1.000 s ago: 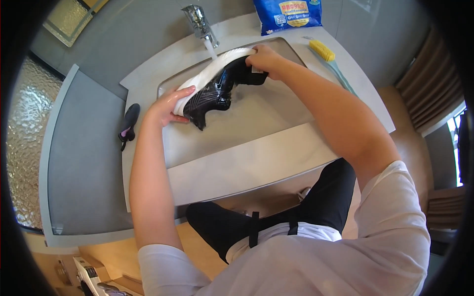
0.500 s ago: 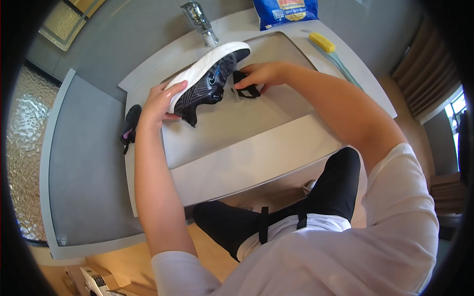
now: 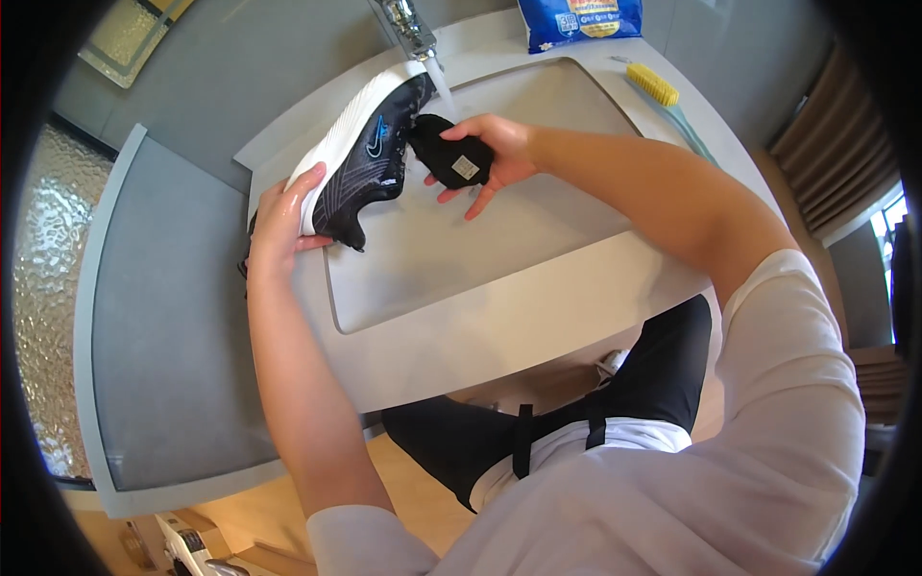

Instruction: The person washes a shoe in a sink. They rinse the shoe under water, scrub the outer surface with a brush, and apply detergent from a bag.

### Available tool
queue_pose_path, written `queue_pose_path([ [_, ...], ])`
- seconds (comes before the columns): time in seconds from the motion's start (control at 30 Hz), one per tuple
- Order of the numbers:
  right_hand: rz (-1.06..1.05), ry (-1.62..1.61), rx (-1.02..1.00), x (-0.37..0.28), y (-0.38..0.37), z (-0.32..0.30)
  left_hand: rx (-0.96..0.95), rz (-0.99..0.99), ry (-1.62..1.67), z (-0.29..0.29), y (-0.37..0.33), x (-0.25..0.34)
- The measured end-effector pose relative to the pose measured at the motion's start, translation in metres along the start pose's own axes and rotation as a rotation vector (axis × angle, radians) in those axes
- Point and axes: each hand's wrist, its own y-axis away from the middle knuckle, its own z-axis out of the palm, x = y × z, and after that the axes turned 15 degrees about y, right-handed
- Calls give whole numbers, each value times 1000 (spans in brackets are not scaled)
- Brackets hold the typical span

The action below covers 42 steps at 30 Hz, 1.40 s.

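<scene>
A black sneaker (image 3: 370, 158) with a thick white sole is held on its side over the left part of the sink (image 3: 538, 206), its toe up by the faucet (image 3: 407, 27). My left hand (image 3: 281, 216) is closed round its heel end, thumb on the white sole. With my right hand (image 3: 495, 158) I hold the sneaker's black tongue (image 3: 451, 158), folded out and showing a small pale label. The thumb lies on top of it and the other fingers spread beneath. A stream of water (image 3: 440, 84) runs down beside the toe toward the tongue.
A yellow-bristled brush (image 3: 653, 84) with a blue-grey handle lies on the counter's right side. Behind the sink stands a blue bag (image 3: 581, 24). Another dark shoe (image 3: 244, 252) shows only in part behind my left wrist. A grey panel (image 3: 178, 317) borders the counter on the left.
Water now runs from the faucet. The sneaker has shifted left and tipped steeper, and my right hand has turned the tongue so that its label shows.
</scene>
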Motion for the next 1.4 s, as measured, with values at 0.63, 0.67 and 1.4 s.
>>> queue_pose_path([
  [0.63,7,291,538,-13,-18,-10,-59,85,-72,30,3,-9],
  [0.67,6,291,540,-13,-16,-12,-61,86,-71,28,2,-8],
  [1.4,16,-108,258,-4,-12,30,35,251,-64,35,5,-5],
])
